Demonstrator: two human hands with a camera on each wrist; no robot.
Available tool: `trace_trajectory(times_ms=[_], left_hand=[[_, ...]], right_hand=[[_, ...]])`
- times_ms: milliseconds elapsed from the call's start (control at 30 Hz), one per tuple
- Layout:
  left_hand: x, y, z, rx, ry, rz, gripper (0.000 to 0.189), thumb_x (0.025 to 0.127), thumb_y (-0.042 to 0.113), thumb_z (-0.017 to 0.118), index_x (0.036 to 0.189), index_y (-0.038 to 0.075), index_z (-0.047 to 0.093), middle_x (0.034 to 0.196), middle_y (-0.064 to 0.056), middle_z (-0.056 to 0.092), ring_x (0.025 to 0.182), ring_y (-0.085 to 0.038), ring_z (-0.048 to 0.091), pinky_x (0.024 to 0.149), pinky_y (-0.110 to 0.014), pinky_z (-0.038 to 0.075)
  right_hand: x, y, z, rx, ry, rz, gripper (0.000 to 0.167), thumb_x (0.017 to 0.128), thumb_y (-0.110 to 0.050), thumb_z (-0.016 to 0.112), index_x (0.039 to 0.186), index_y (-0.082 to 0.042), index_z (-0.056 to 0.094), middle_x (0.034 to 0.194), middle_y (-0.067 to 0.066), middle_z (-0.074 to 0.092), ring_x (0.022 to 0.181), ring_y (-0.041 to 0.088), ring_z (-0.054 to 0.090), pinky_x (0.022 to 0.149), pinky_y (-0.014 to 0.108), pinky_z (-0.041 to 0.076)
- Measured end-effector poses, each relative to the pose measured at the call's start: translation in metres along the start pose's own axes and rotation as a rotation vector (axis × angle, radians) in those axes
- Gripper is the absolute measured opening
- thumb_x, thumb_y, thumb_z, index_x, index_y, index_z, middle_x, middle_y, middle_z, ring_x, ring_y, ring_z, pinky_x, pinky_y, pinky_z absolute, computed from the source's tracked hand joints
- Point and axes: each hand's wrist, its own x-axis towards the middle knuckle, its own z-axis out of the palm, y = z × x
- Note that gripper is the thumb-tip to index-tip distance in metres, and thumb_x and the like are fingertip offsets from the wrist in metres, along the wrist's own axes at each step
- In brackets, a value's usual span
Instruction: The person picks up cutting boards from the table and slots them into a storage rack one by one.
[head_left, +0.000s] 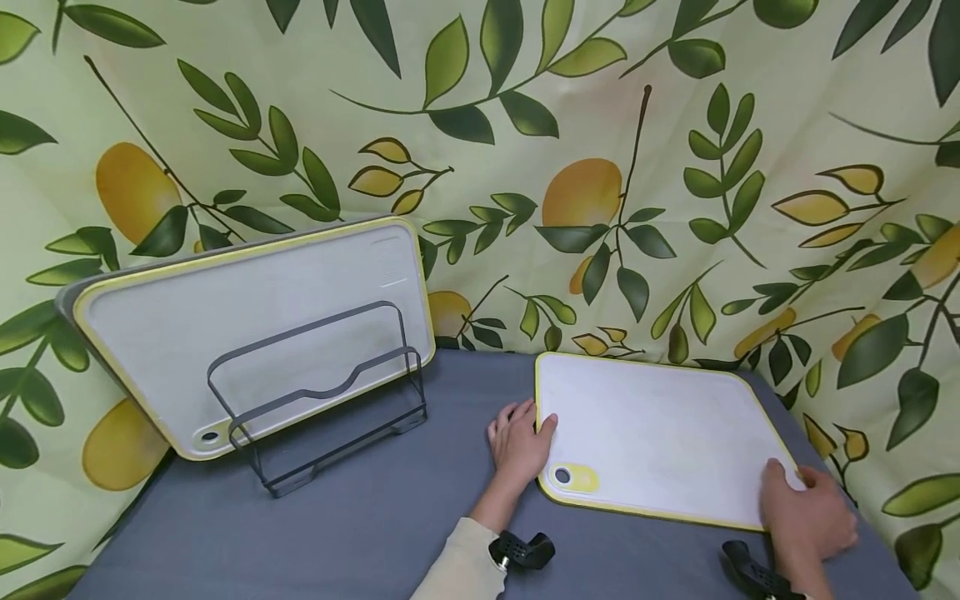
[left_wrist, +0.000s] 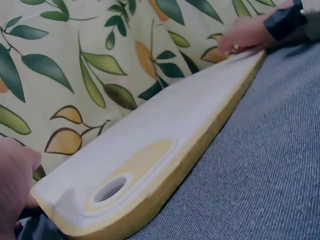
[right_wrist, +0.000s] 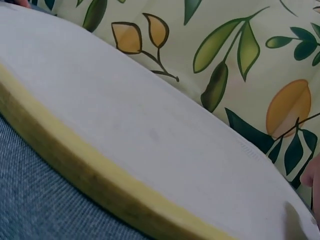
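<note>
A white cutting board point(head_left: 660, 433) with a yellow rim lies low over the grey cloth, its oval hole point(left_wrist: 111, 189) near the front left corner. My left hand point(head_left: 519, 442) holds its left edge, thumb over the top face and the other fingers along the outside. At the opposite end, my right hand point(head_left: 810, 508) grips the right edge, with the thumb point(right_wrist: 310, 172) above the face. Some fingers of the right hand are hidden from the head view. To the left, a second white cutting board point(head_left: 255, 317) leans upright in a dark wire rack point(head_left: 330, 462).
Grey cloth point(head_left: 360, 533) covers the table. Behind it hangs a curtain point(head_left: 480, 208) printed with leaves and fruit, close to the back edge of the flat board. The wire rack stands at the left, its feet on the cloth. Dark bands circle both wrists.
</note>
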Motion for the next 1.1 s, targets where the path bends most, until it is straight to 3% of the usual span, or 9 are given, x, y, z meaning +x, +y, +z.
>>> trace_trajectory(times_ms=[167,367,633,733,800,867,933,1000,1100], left_hand=[[0.005,0.001,-0.003,-0.071,-0.012,-0.043,0.047,0.101,0.041,0.055,0.131,0.007,0.067,0.144,-0.007,0.061,0.139,-0.033,0.044,0.112,-0.057,0.024],[0.012,0.006,-0.006,-0.205,-0.014,-0.147,0.055,0.104,0.047,0.046,0.129,0.003,0.068,0.141,-0.010,0.061,0.138,-0.033,0.042,0.114,-0.058,0.018],[0.017,0.012,-0.013,-0.321,-0.132,-0.220,0.063,0.101,0.053,0.046,0.133,0.001,0.063,0.145,-0.014,0.055,0.140,-0.037,0.037,0.118,-0.061,0.012],[0.018,0.013,-0.017,-0.320,-0.152,-0.237,0.056,0.099,0.053,0.050,0.105,0.001,0.069,0.128,-0.014,0.062,0.123,-0.036,0.047,0.111,-0.058,0.020],[0.019,0.014,-0.020,-0.327,-0.165,-0.241,0.049,0.097,0.051,0.053,0.084,0.004,0.060,0.108,-0.014,0.062,0.106,-0.032,0.048,0.103,-0.053,0.025],[0.019,0.015,-0.022,-0.338,-0.178,-0.239,0.049,0.096,0.050,0.055,0.075,0.006,0.049,0.094,-0.016,0.057,0.093,-0.031,0.047,0.095,-0.050,0.028],[0.019,0.017,-0.023,-0.425,-0.205,-0.247,0.044,0.098,0.046,0.056,0.086,0.003,0.058,0.102,-0.019,0.059,0.100,-0.035,0.051,0.100,-0.050,0.031],[0.019,0.018,-0.023,-0.475,-0.218,-0.254,0.047,0.098,0.042,0.056,0.108,-0.003,0.064,0.118,-0.022,0.061,0.116,-0.041,0.052,0.108,-0.054,0.032],[0.020,0.018,-0.023,-0.572,-0.224,-0.276,0.052,0.099,0.034,0.057,0.132,-0.007,0.059,0.136,-0.026,0.058,0.132,-0.046,0.048,0.114,-0.058,0.033]], right_hand=[[-0.001,-0.002,0.004,0.033,0.016,0.024,0.074,0.098,-0.053,0.038,0.151,-0.001,0.041,0.148,0.030,0.044,0.137,0.057,0.029,0.117,0.063,0.014],[-0.005,-0.004,0.010,0.119,0.039,0.046,0.077,0.097,-0.055,0.041,0.151,-0.001,0.037,0.149,0.026,0.046,0.136,0.055,0.031,0.116,0.062,0.016],[-0.007,-0.006,0.006,0.148,0.067,0.050,0.076,0.097,-0.055,0.041,0.151,-0.002,0.039,0.149,0.026,0.048,0.139,0.052,0.030,0.121,0.058,0.012],[-0.008,-0.005,0.007,0.158,0.072,0.047,0.076,0.097,-0.056,0.042,0.150,-0.002,0.041,0.149,0.026,0.049,0.140,0.050,0.031,0.121,0.057,0.012],[-0.008,-0.005,0.008,0.175,0.088,0.045,0.075,0.097,-0.056,0.044,0.149,-0.002,0.042,0.148,0.026,0.050,0.140,0.050,0.031,0.120,0.058,0.013],[-0.008,-0.004,0.008,0.187,0.100,0.047,0.074,0.097,-0.055,0.044,0.149,-0.003,0.043,0.148,0.026,0.051,0.141,0.049,0.031,0.119,0.058,0.014],[-0.008,-0.004,0.007,0.196,0.106,0.052,0.074,0.097,-0.055,0.044,0.149,-0.003,0.043,0.148,0.026,0.051,0.142,0.048,0.031,0.119,0.058,0.013],[-0.007,-0.004,0.007,0.201,0.108,0.052,0.074,0.097,-0.055,0.044,0.148,-0.003,0.043,0.148,0.026,0.050,0.142,0.048,0.030,0.120,0.058,0.012],[-0.007,-0.004,0.007,0.201,0.109,0.052,0.073,0.096,-0.055,0.045,0.147,-0.002,0.044,0.147,0.026,0.051,0.142,0.047,0.029,0.120,0.057,0.012]])
